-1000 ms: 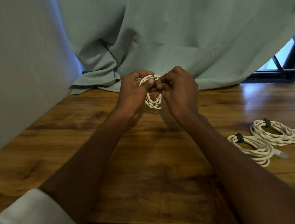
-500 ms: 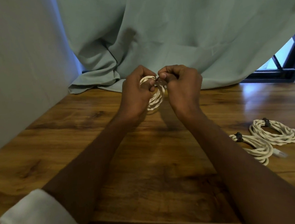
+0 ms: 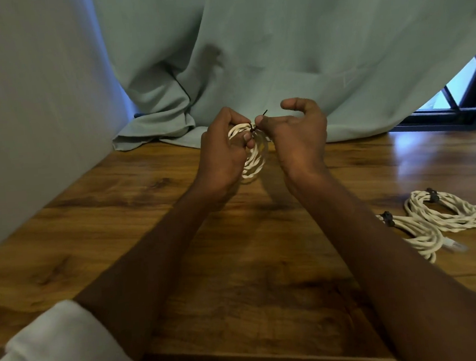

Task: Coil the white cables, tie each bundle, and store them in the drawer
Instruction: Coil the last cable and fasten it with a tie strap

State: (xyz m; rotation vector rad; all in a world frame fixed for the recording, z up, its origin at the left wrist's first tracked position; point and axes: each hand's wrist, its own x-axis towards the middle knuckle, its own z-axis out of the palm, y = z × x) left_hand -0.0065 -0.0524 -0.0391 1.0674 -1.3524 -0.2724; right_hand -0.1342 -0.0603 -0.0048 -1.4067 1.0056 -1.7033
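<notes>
Right hand [image 3: 296,135] has uncurled since half a second ago, thumb pinching the black tie [image 3: 258,118] tail; left hand [image 3: 224,150] clamps the coiled white cable [image 3: 254,161] for tightening.

Glossy wood-grain table [image 3: 179,243], matt cloth curtain [image 3: 305,45], twisted white cables [image 3: 441,214]

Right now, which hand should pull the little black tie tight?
Probably the right hand: its thumb and finger already pinch the black tie, while the left hand grips the coiled cable.
</notes>
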